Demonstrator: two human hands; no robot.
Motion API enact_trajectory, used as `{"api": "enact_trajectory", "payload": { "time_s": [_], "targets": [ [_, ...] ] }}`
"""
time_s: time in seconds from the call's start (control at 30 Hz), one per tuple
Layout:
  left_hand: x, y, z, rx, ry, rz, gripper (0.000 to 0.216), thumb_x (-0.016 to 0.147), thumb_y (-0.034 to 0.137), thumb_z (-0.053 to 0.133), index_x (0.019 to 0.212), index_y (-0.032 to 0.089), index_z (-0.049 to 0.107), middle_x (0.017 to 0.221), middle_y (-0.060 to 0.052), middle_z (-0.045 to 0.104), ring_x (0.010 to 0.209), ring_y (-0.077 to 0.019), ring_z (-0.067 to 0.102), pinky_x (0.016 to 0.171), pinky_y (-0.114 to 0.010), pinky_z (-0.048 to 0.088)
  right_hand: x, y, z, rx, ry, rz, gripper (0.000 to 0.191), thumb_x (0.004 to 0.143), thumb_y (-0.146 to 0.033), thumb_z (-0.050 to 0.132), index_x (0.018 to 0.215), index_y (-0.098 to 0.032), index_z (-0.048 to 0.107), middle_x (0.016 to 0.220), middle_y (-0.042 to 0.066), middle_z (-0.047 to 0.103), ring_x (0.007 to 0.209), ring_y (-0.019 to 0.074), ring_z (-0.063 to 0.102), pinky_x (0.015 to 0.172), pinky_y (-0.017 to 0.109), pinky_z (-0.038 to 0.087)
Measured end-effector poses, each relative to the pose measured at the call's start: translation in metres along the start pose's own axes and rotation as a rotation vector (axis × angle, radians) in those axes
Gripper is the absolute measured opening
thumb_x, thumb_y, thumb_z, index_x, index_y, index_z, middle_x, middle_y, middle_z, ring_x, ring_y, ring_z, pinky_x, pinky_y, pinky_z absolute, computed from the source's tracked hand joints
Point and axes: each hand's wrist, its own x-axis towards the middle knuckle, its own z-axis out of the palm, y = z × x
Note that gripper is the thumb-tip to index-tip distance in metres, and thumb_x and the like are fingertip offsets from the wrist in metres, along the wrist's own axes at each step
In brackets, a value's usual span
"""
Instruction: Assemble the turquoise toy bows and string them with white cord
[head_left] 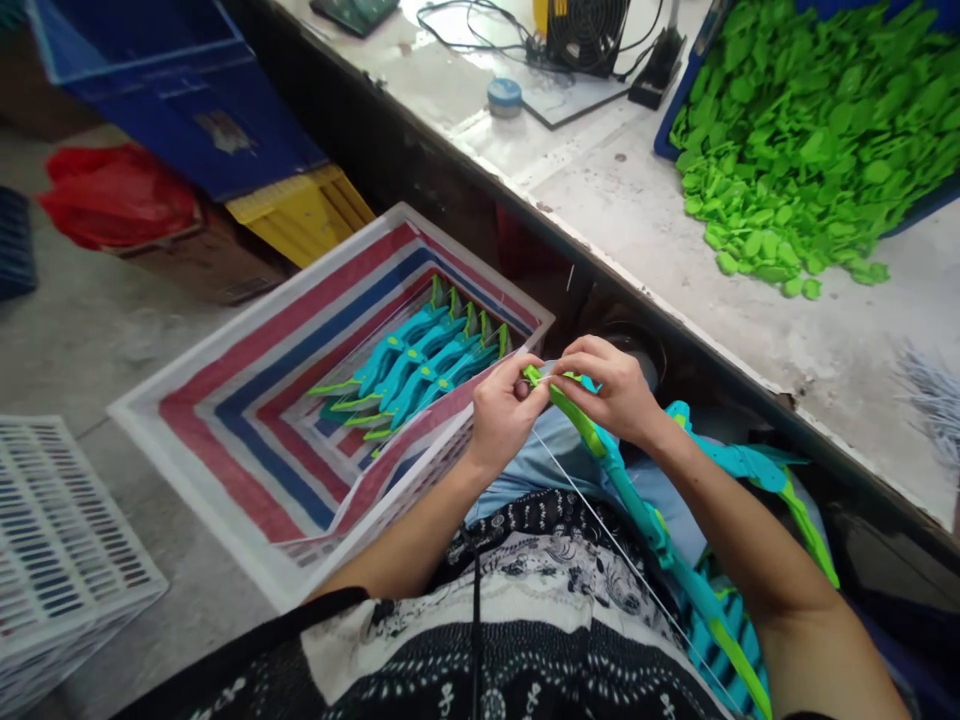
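Observation:
A turquoise and green toy bow [622, 487] lies slanted over my lap, its green tip up between my hands. My left hand [504, 412] is closed around that tip. My right hand [611, 388] is closed in a pinch just beside it, on the white string [581, 497] where it meets the tip. From there the string runs down along the bow toward the lower right. How the string sits at the tip is hidden by my fingers. Another turquoise and green bow [739, 462] rests behind my right forearm.
At my left stands a white crate [289, 590] with a striped liner, holding several similar bows [427, 365]. A blue bin spills green plastic pieces [810, 150] onto the worktable [585, 190]. There also stand a fan [589, 35] and a small blue-lidded jar [504, 97].

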Motion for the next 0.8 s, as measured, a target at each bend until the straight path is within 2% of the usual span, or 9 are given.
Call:
{"api": "enact_trajectory", "payload": {
  "time_s": [0.17, 0.3, 0.37, 0.43, 0.53, 0.6, 0.67, 0.7, 0.8],
  "targets": [
    [0.003, -0.003, 0.007, -0.023, -0.022, -0.038, 0.014, 0.077, 0.025, 0.063, 0.089, 0.019, 0.067, 0.058, 0.006, 0.046, 0.051, -0.0089, 0.043, 0.052, -0.021, 0.037, 0.008, -0.009, 0.002, -0.041, 0.004, 0.042, 0.015, 0.086, -0.018, 0.052, 0.071, -0.018, 0.057, 0.076, 0.003, 0.058, 0.071, 0.0134, 0.053, 0.066, 0.026, 0.042],
    [0.007, -0.01, 0.012, -0.041, 0.006, 0.03, 0.008, 0.081, 0.026, 0.061, 0.084, 0.019, 0.065, 0.093, -0.005, 0.065, 0.087, -0.0168, 0.061, 0.076, -0.027, 0.049, 0.025, 0.019, -0.004, -0.056, 0.155, 0.19, 0.017, 0.08, -0.015, 0.051, 0.063, -0.019, 0.05, 0.065, -0.001, 0.051, 0.062, 0.012, 0.048, 0.06, 0.026, 0.037],
    [0.008, -0.013, 0.013, -0.093, 0.015, 0.052, 0.01, 0.084, 0.024, 0.057, 0.088, 0.021, 0.065, 0.102, -0.006, 0.066, 0.098, -0.0195, 0.062, 0.089, -0.033, 0.048, 0.037, 0.051, -0.025, -0.057, 0.323, 0.323, 0.018, 0.077, -0.016, 0.052, 0.06, -0.019, 0.05, 0.061, -0.002, 0.05, 0.059, 0.0116, 0.046, 0.058, 0.026, 0.036],
    [0.009, -0.015, 0.013, -0.141, -0.034, 0.055, 0.013, 0.086, 0.023, 0.054, 0.087, 0.022, 0.067, 0.094, -0.006, 0.067, 0.093, -0.0198, 0.062, 0.089, -0.034, 0.048, 0.048, 0.082, -0.054, -0.056, 0.631, 0.503, 0.019, 0.074, -0.015, 0.054, 0.057, -0.019, 0.048, 0.056, -0.003, 0.047, 0.056, 0.0111, 0.043, 0.056, 0.027, 0.035],
    [0.016, -0.008, 0.014, -0.143, -0.147, 0.046, 0.018, 0.082, 0.027, 0.058, 0.073, 0.022, 0.072, 0.088, -0.008, 0.065, 0.091, -0.0225, 0.06, 0.087, -0.036, 0.047, 0.052, 0.09, -0.074, 0.051, 1.02, 0.634, 0.016, 0.074, -0.014, 0.057, 0.061, -0.019, 0.05, 0.054, -0.003, 0.046, 0.053, 0.0112, 0.042, 0.053, 0.028, 0.036],
    [0.025, 0.002, 0.016, -0.222, -0.198, -0.06, 0.019, 0.08, 0.033, 0.061, 0.076, 0.021, 0.075, 0.092, -0.009, 0.066, 0.095, -0.0239, 0.06, 0.088, -0.037, 0.046, 0.043, 0.063, -0.056, 0.111, 0.922, 0.47, 0.012, 0.08, -0.018, 0.059, 0.068, -0.019, 0.055, 0.061, 0.001, 0.053, 0.059, 0.0135, 0.049, 0.055, 0.029, 0.042],
    [0.037, 0.012, 0.016, -0.412, -0.247, -0.255, 0.029, 0.078, 0.044, 0.064, 0.081, 0.018, 0.076, 0.09, -0.009, 0.067, 0.092, -0.0231, 0.06, 0.086, -0.035, 0.047, 0.027, 0.024, -0.019, 0.134, 0.607, 0.206, 0.012, 0.087, -0.02, 0.056, 0.075, -0.021, 0.057, 0.075, 0.003, 0.059, 0.07, 0.0164, 0.057, 0.063, 0.031, 0.049],
    [0.042, 0.017, 0.015, -0.506, -0.28, -0.358, 0.033, 0.076, 0.049, 0.067, 0.08, 0.017, 0.075, 0.087, -0.008, 0.067, 0.086, -0.0216, 0.061, 0.083, -0.034, 0.047, 0.018, 0.006, 0.002, 0.114, 0.536, 0.101, 0.009, 0.089, -0.018, 0.055, 0.081, -0.022, 0.059, 0.085, 0.004, 0.061, 0.082, 0.0185, 0.06, 0.072, 0.033, 0.052],
    [0.056, 0.025, 0.006, -0.555, -0.264, -0.487, 0.033, 0.062, 0.045, 0.079, 0.068, 0.014, 0.07, 0.082, -0.007, 0.065, 0.076, -0.017, 0.059, 0.075, -0.029, 0.047, -0.003, -0.023, 0.05, 0.053, 0.526, 0.033, 0.013, 0.089, -0.012, 0.052, 0.089, -0.023, 0.058, 0.095, 0.005, 0.06, 0.095, 0.0199, 0.06, 0.082, 0.037, 0.054]
  ]
}}
